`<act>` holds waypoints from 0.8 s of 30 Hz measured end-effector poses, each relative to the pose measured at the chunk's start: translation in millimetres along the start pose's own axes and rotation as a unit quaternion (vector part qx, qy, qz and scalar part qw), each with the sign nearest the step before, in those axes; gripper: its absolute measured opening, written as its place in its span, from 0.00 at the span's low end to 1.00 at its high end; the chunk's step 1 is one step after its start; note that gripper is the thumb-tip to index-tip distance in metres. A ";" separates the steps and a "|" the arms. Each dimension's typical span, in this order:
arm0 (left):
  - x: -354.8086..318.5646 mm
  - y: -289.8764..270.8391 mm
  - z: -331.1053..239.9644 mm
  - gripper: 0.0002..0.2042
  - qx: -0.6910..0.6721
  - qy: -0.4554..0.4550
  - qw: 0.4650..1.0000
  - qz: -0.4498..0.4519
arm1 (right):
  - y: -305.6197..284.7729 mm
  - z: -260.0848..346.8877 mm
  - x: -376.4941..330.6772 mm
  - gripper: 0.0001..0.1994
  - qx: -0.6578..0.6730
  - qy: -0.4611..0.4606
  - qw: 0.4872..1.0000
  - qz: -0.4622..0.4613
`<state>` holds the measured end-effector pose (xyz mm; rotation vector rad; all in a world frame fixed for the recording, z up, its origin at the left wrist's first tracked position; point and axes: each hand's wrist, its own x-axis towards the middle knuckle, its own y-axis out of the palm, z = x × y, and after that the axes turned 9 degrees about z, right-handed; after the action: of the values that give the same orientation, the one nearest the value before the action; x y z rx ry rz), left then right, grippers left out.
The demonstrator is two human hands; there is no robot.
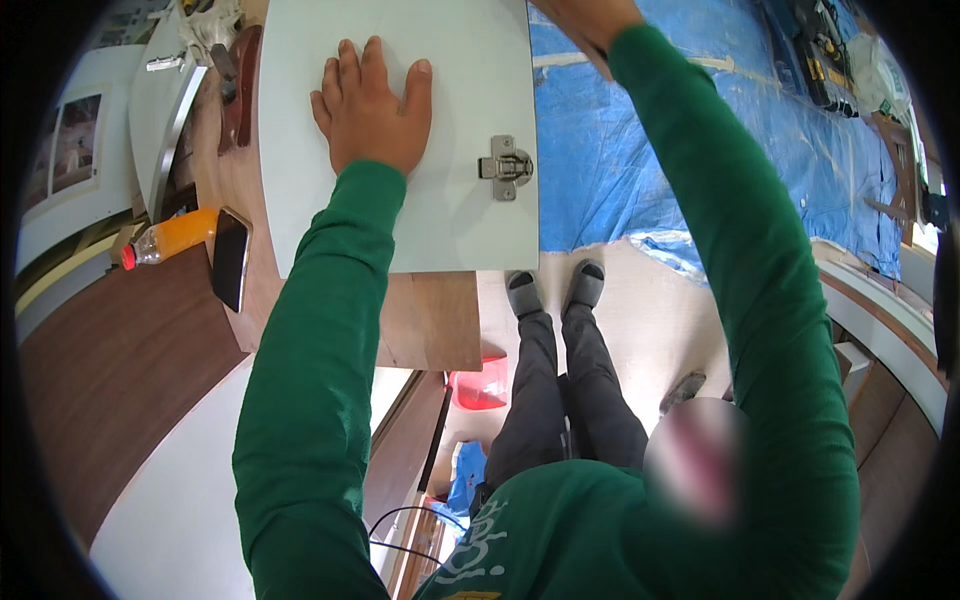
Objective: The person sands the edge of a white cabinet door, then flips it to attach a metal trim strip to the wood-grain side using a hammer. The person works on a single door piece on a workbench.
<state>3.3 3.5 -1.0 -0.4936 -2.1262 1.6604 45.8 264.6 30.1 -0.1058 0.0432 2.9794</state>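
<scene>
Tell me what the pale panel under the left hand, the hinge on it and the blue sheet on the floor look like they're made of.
Panel: probably laminated or painted board, going by its smooth, matte, pale face. Hinge: metal, silvery with a dull shine, stamped shape. Blue sheet: likely plastic tarpaulin, wrinkled, with torn, fraying edges. The left hand rests flat on the panel.

Bright even daylight, fisheye-bent dark rim

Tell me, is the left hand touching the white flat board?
Touching. The head view shows the left hand pressed flat, palm down, on the white flat board.
</scene>
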 end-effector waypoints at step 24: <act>-4.9 -1.4 4.5 0.35 0.020 -0.017 1.000 0.000 | 11.7 -25.2 -92.6 0.37 -0.348 -0.001 0.937 0.017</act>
<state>5.1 -3.0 -1.1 -0.4560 -2.1125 1.7188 136.8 237.6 11.9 -0.1831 -1.0149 2.8708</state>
